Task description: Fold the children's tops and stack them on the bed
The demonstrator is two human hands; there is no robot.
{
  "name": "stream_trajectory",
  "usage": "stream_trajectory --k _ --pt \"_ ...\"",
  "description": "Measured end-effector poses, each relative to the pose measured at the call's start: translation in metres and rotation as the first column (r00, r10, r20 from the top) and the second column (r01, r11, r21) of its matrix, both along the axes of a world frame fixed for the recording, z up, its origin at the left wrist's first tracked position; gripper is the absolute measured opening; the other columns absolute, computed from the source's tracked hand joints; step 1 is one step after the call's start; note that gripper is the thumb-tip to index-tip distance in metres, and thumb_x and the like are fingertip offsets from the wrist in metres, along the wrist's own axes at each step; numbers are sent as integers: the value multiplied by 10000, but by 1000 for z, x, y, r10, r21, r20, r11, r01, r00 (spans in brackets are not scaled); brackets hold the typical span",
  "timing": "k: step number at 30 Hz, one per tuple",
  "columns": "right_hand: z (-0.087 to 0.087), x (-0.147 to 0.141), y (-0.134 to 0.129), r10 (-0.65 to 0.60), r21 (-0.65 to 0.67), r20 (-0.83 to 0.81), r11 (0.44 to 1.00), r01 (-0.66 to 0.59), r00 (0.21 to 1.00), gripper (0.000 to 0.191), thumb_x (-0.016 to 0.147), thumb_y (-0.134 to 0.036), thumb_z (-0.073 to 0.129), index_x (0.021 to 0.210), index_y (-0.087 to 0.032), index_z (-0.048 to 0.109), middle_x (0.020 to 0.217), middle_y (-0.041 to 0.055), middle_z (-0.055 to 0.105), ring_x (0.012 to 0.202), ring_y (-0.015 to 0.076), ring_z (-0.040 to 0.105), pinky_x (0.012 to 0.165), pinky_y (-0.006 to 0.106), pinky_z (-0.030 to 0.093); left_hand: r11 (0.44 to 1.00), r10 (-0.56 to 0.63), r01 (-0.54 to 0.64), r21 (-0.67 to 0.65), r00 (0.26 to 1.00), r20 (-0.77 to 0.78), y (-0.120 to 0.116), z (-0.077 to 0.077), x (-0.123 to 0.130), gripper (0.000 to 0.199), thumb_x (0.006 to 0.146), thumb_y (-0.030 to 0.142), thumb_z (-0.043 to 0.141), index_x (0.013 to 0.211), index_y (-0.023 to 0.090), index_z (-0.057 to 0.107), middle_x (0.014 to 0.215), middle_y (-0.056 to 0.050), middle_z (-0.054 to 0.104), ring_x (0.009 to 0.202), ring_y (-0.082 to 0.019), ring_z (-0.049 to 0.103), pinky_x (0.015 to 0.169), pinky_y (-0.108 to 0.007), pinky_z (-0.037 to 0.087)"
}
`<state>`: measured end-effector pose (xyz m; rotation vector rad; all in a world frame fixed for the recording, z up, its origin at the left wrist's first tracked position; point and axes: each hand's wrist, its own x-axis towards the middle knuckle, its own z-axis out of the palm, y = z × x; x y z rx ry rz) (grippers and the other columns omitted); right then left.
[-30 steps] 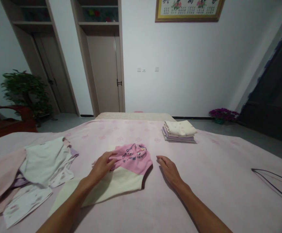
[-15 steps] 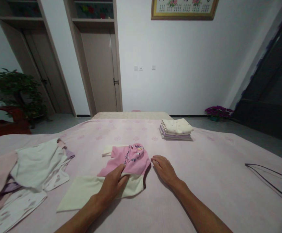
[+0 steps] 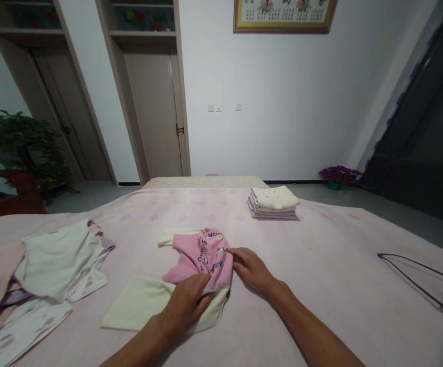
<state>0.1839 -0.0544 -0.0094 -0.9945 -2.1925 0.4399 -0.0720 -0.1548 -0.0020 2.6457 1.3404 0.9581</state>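
Observation:
A small pink-and-cream shirt point(image 3: 194, 255) with dark lettering lies bunched in the middle of the pink bedsheet. One cream sleeve point(image 3: 137, 304) stretches toward the lower left. My left hand point(image 3: 191, 300) grips the near side of the shirt, thumb on top and fingers hidden underneath. At the right edge, my right hand point(image 3: 250, 265) pinches the pink cloth, its thumb partly hidden by the fabric.
A loose heap of clothes point(image 3: 53, 260) lies at the left. Folded clothes point(image 3: 275, 199) form a stack at the back right. A black wire hanger point(image 3: 416, 280) rests at the right. Beyond stand a door point(image 3: 148, 112) and purple flowers point(image 3: 339, 175).
My right hand has moved left onto the shirt's edge and taken hold. My left hand has shifted slightly right and nearer, and the shirt is more bunched, its cream sleeve pulled rightward.

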Motion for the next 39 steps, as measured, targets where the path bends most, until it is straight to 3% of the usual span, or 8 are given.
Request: stream_trajectory --k 6,10,19,22,26,31,34,39 --pt "0 -2 -2 74 108 49 991 -79 996 435 920 -252 537 1354 -254 567 1384 96 595 1270 246 530 1083 453 393 997 -77 77 27 997 -9 -2 1 -3 106 906 174 506 995 188 561 851 -72 683 743 -202 649 690 -293 520" --pt "11 -7 -10 124 -5 43 992 -124 991 218 941 -247 488 1063 -248 668 1108 48 696 1058 208 608 990 388 449 992 -119 118 50 993 12 -4 0 -7 137 893 180 495 990 185 591 846 -85 693 736 -204 655 699 -293 531" --pt "36 -5 -14 -151 -261 -501 965 17 852 188 898 -403 524 862 -223 561 885 38 625 873 203 580 805 314 486 949 250 -290 123 930 268 8 19 -23 336 959 274 496 1285 212 549 1160 -118 674 1055 -245 653 917 -371 535" --pt "37 -6 -12 -235 -299 -548 951 75 803 231 892 -450 543 843 -224 545 755 -9 555 721 170 516 670 272 446 953 136 -188 237 966 218 -3 25 -21 214 945 247 516 1126 238 629 1036 -94 684 970 -227 655 874 -355 538" --pt "34 -10 -6 -290 -335 -594 937 97 750 254 860 -458 585 824 -206 577 741 -11 568 723 168 518 663 269 434 997 -34 33 76 999 15 -22 29 -3 423 822 307 684 1234 261 599 1143 -100 660 1016 -263 630 858 -376 527" --pt "37 -8 0 -350 -558 -632 825 -92 691 276 746 -433 710 751 -183 593 682 -19 603 623 144 527 567 250 425 987 135 -125 -97 985 103 -11 32 2 155 892 260 552 997 236 664 1052 -85 677 968 -263 622 850 -393 487" --pt "41 -3 1 -366 -669 -634 701 -246 681 322 697 -421 775 834 -163 640 701 -2 651 605 146 565 548 254 454 942 279 -180 -285 890 361 6 34 -12 215 949 346 478 874 212 628 830 -39 662 782 -211 615 729 -327 476" --pt "47 1 -2 -335 -669 -669 660 -342 663 559 717 -412 813 1199 -188 639 995 68 735 757 178 672 644 283 537 839 509 -70 -540 452 733 30 32 -37 358 839 508 612 960 174 647 785 -10 656 680 -181 602 594 -266 476"
